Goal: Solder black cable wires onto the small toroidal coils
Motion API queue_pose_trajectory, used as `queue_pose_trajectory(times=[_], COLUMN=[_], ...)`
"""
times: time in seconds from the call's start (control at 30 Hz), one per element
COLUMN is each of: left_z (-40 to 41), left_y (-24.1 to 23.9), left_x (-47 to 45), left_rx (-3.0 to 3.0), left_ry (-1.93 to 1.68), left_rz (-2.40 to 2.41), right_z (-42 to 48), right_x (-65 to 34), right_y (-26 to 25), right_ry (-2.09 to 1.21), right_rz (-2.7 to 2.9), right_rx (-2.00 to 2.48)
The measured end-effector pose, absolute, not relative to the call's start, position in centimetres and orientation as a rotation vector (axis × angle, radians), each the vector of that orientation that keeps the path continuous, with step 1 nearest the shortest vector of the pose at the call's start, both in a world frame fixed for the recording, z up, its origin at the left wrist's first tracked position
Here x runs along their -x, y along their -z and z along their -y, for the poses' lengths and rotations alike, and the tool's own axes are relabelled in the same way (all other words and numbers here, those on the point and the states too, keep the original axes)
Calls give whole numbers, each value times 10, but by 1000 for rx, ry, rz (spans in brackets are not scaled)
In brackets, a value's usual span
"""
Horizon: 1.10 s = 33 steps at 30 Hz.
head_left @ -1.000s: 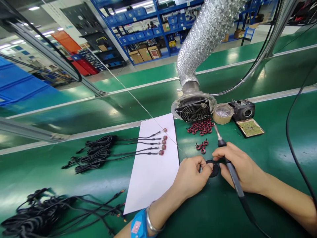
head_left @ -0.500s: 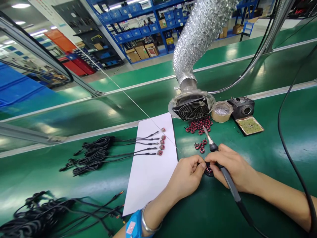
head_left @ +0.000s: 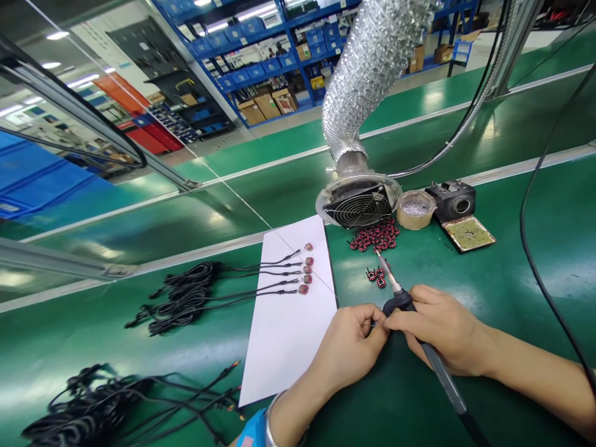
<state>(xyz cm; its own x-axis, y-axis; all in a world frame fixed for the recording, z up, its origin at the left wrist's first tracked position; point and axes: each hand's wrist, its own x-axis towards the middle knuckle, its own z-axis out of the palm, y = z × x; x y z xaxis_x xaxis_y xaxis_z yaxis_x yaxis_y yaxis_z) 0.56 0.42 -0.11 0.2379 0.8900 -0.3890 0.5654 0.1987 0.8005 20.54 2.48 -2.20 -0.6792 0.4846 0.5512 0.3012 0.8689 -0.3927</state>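
My right hand (head_left: 440,326) grips a soldering iron (head_left: 404,303) whose metal tip points up and away toward the small coils. My left hand (head_left: 351,344) is closed in a pinch right against the right hand's fingertips; what it holds is hidden between the fingers. A few red-and-black coils (head_left: 378,275) lie just beyond the iron's tip. A larger pile of such coils (head_left: 376,236) sits under the fan. Finished black cables with coils at their ends (head_left: 261,279) rest across a white sheet (head_left: 291,323).
A fume extractor fan (head_left: 359,208) on a silver duct stands behind the coils, with a tape roll (head_left: 415,210), black iron stand (head_left: 454,200) and sponge tray (head_left: 469,233) to its right. A heap of black cables (head_left: 116,403) lies front left. A black cord (head_left: 540,248) hangs right.
Both hands have drawn nearer to me and closed together, hiding the black disc and coil seen between them earlier. The iron's tip has swung left and lower.
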Motion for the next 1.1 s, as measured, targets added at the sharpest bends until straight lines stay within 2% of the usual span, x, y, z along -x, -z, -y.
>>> queue_pose_trajectory(times=[0.37,0.73,1.1], left_z=[7,13,4], left_y=[14,15,12], left_x=[-4,-4,-5], left_rx=[-2323,-2457,-2895], left_ry=[-568,-773,-766], left_rz=[-1319,-1340,-1232], right_z=[-27,-38,-42], right_x=[-211,-210,-204], right_y=[21,26,24], right_ry=[-527,-574,-486], right_rz=[2259,2134,2192], right_rx=[619,674,594])
